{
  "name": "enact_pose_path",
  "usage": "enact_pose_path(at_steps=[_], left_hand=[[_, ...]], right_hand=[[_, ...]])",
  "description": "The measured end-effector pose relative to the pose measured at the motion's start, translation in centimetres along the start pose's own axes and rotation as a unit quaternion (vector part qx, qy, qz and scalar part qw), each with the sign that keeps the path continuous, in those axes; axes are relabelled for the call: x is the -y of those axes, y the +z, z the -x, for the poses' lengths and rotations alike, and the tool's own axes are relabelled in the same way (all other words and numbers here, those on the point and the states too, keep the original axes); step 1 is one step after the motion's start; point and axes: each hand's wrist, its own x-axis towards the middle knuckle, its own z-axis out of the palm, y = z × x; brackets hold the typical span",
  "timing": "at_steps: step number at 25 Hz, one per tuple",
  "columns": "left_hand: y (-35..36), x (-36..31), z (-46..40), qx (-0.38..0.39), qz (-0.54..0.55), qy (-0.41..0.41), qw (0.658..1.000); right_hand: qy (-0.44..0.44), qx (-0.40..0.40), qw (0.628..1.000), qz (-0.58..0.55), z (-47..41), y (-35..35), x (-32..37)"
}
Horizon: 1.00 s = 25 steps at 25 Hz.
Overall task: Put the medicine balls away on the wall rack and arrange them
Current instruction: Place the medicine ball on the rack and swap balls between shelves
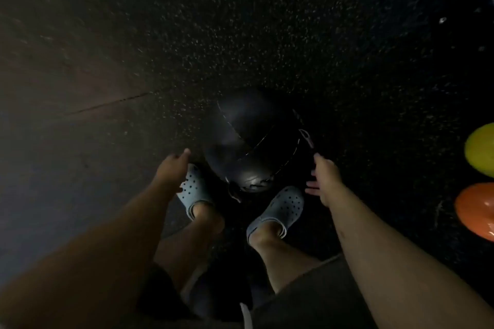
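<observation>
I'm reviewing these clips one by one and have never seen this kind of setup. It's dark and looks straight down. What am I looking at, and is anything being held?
There is no machine: one wide camera worn on a person's head looks down at their own arms and feet. The left hand and right hand are open, reaching down either side of a black medicine ball on the speckled dark floor in front of their pale blue clogs. Neither hand has a grip on it yet. At the right edge sit a yellow ball and an orange ball. No wall rack shows.
</observation>
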Motion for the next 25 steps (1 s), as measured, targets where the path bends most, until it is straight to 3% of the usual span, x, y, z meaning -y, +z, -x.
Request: enact_pose_path(at_steps=[2, 5, 8, 11, 14, 19, 25], left_hand=[[2.6, -0.8, -4.0, -0.003, 0.139, -0.028, 0.99], [5.8, -2.4, -8.8, 0.067, 0.278, -0.059, 0.957], [7.3, -3.1, -10.2, 0.087, 0.396, -0.055, 0.913], [6.7, -4.6, -7.1, 0.089, 0.412, -0.012, 0.907], [4.7, -9.0, 1.2, 0.107, 0.4, 0.033, 0.909], [2.2, -20.2, 21.1, 0.156, 0.35, 0.124, 0.915], [1.1, -32.9, 48.2, 0.259, 0.305, 0.262, 0.878]], right_hand=[[0.044, 0.011, 0.997, -0.059, -4.2, 0.8, 0.4], [0.051, 0.108, 0.983, -0.14, -9.4, 2.4, 0.9], [-0.024, 0.121, 0.972, -0.202, -10.1, 3.6, 0.9], [-0.093, 0.12, 0.959, -0.239, -7.1, 2.0, 1.1], [-0.122, 0.13, 0.946, -0.271, 0.0, -3.0, 3.1], [-0.19, 0.04, 0.92, -0.341, 17.0, -15.2, 10.0], [-0.336, 0.08, 0.771, -0.536, 39.7, -32.4, 17.0]])
